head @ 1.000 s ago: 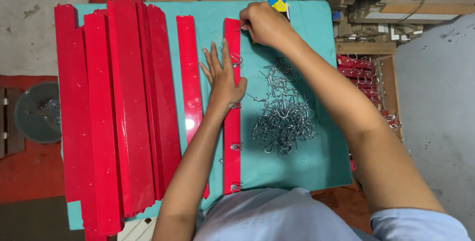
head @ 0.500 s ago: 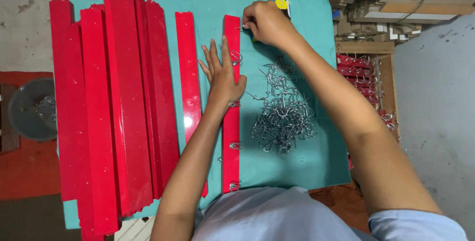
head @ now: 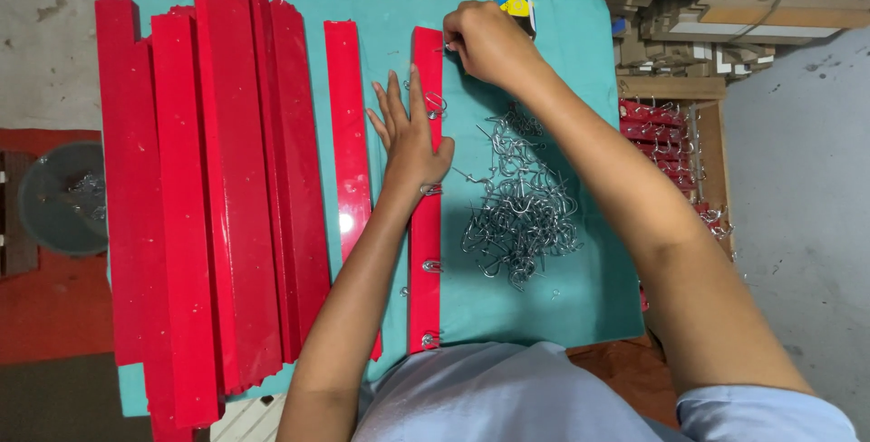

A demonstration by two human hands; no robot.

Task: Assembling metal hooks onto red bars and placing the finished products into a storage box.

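A long red strip (head: 424,233) lies lengthwise on the teal table (head: 580,297), with several metal hooks fitted along its right edge. My left hand (head: 408,134) presses flat on this strip near its middle, fingers spread. My right hand (head: 485,43) is closed at the strip's far end, pinching a small metal hook against it. A loose pile of silver metal hooks (head: 521,202) lies just right of the strip, under my right forearm.
A second red strip (head: 349,152) lies left of the first. A stack of long red strips (head: 208,197) covers the table's left side. Finished red strips with hooks (head: 662,143) sit in a wooden crate at right. A grey bucket (head: 59,197) stands on the floor at left.
My hands stay nearly where they were: the right hand has shifted only slightly at the strip's far end. The view has drifted a little.
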